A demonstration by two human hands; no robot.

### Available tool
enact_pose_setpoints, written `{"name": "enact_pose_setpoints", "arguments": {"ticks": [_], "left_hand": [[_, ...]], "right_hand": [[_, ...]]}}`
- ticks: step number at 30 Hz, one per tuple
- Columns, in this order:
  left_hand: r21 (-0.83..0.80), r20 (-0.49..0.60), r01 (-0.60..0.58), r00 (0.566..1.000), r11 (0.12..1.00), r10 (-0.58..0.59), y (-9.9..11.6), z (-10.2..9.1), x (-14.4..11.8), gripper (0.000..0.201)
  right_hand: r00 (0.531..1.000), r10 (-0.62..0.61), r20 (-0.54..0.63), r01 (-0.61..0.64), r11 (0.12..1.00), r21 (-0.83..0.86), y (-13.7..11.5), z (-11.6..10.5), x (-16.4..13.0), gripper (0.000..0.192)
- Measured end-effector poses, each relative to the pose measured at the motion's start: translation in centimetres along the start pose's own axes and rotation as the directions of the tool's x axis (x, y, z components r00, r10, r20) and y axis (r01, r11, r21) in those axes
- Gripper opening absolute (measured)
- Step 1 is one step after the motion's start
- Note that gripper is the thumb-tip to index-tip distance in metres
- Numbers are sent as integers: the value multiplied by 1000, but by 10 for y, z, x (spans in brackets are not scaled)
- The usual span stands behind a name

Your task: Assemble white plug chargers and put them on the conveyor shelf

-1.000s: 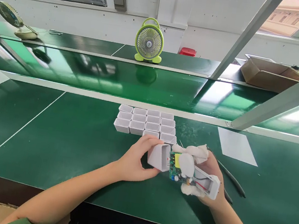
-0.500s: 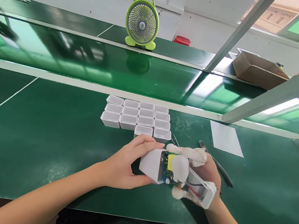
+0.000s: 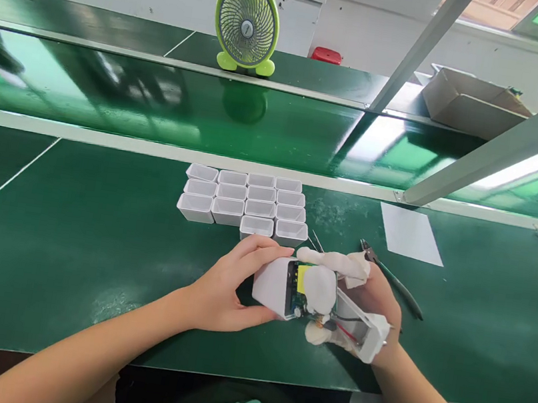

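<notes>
I see my left hand point(image 3: 226, 286) gripping the shell point(image 3: 272, 285); my right hand point(image 3: 365, 303) clasps the board point(image 3: 297, 290) inside it.

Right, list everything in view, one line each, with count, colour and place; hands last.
white housing: 1, white, in left hand
circuit board: 1, green, partly inside housing
plug base: 1, white, in right hand
empty housings: 14, white, in rows on bench
pliers: 1, dark, right of hands
paper sheet: 1, white, bench right
fan: 1, green, far shelf
cardboard box: 1, brown, far right
left hand: bare
right hand: white finger covers
</notes>
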State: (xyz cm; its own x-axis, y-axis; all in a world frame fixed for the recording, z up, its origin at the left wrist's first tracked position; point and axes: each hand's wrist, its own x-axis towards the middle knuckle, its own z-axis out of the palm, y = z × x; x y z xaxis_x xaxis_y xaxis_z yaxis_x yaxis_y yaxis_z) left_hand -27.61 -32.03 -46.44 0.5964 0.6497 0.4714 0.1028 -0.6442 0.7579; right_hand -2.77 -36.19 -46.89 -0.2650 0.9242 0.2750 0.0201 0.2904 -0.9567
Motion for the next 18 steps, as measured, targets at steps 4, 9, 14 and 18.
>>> {"name": "enact_pose_setpoints", "arguments": {"ticks": [4,9,14,18], "left_hand": [[-6,-2,-34,999,999,34,-2,1,0,76],[-79,-12,16,1000,997,-17,1,3,0,71],[-337,43,220,975,916,-218,8,8,-1,68],[-430,-82,147,976,891,-201,12,16,-5,77]], "right_hand": [[986,-168,13,168,986,-17,1,1,2,86],[982,-184,-30,185,983,14,-9,6,11,75],[981,-144,-130,162,976,144,-12,11,22,65],[990,-114,-88,124,984,130,-7,17,19,63]]}}
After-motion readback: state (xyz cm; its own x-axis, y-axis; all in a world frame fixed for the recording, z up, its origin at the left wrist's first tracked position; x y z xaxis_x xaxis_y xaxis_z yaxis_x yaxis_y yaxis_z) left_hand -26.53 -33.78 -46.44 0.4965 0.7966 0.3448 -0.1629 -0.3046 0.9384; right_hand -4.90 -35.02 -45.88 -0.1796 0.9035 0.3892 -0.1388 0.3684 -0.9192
